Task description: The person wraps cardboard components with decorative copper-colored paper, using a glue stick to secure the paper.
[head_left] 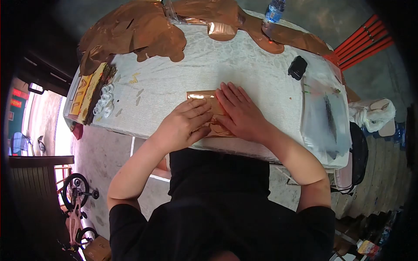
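Head camera view: we press both palms flat on a copper-coloured sheet [201, 96] at the near edge of a white-covered table [244, 61], directly in front of our chest. The sheet is a shiny rectangle, brownish-gold, with bright glare along its far left corner and what look like creases near our wrists; most of it is hidden under our hands.

Our left hand [185, 124] lies across the sheet's left half, fingers [198, 108] close together and pointing to the right. Our right hand [241, 114] covers the right half, fingers [230, 92] stretched out and slightly apart, their tips reaching past the sheet's far edge. Neither hand grips anything; the two touch near the middle of the sheet, and only its far left strip shows beyond the left fingertips.

At the table's far side sits a crumpled heap of copper foil [135, 30], with a water bottle [274, 11] beside it. A small black object [297, 67] lies to the right, near a clear plastic bag [324, 113]. A yellow-and-dark stack [90, 93] and white rings [104, 101] rest at the left edge.

Markings on the stack, the bottle's blue label and a red sign [15, 98] at far left are too small for us to read.
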The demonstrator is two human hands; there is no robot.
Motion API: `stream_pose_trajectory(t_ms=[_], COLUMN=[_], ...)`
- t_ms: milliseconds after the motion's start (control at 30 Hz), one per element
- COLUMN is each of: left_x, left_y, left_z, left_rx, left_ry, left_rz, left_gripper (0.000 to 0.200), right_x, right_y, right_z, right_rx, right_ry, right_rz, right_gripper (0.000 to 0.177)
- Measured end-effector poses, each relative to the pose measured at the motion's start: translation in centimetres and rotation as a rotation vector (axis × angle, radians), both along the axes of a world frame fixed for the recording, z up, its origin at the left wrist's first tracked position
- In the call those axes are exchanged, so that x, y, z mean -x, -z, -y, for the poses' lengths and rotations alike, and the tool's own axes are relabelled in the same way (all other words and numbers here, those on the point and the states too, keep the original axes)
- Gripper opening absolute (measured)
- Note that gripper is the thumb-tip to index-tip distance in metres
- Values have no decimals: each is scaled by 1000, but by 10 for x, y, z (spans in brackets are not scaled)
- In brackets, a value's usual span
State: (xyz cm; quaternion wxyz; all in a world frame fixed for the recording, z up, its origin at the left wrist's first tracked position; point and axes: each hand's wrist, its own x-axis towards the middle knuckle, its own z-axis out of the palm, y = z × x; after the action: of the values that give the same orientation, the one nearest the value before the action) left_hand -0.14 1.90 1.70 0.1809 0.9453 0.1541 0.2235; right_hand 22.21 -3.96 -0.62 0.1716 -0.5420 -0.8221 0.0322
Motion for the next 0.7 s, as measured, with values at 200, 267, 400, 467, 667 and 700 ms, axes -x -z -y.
stream_pose_trajectory(t_ms=[200,267,400,467,667,700], left_x=[9,10,15,23,34,33], left_y=[-3,-7,-7,-5,-7,-9], left_z=[8,12,20,21,7,0], left_rx=[-53,-53,-48,6,350,334], left_ry=[-3,-25,-52,-32,-281,-439], left_rz=[-134,-165,-171,-142,242,279], left_gripper=[44,44,45,41,18,14], right_x=[3,4,5,4,4,4], right_y=[-5,-6,-6,-6,-3,-4], right_z=[3,3,3,3,2,2], right_rx=[3,26,31,27,34,28], right_ry=[8,15,20,18,22,12], right_rz=[51,56,62,69,78,79], right_gripper=[68,70,71,71,71,71])
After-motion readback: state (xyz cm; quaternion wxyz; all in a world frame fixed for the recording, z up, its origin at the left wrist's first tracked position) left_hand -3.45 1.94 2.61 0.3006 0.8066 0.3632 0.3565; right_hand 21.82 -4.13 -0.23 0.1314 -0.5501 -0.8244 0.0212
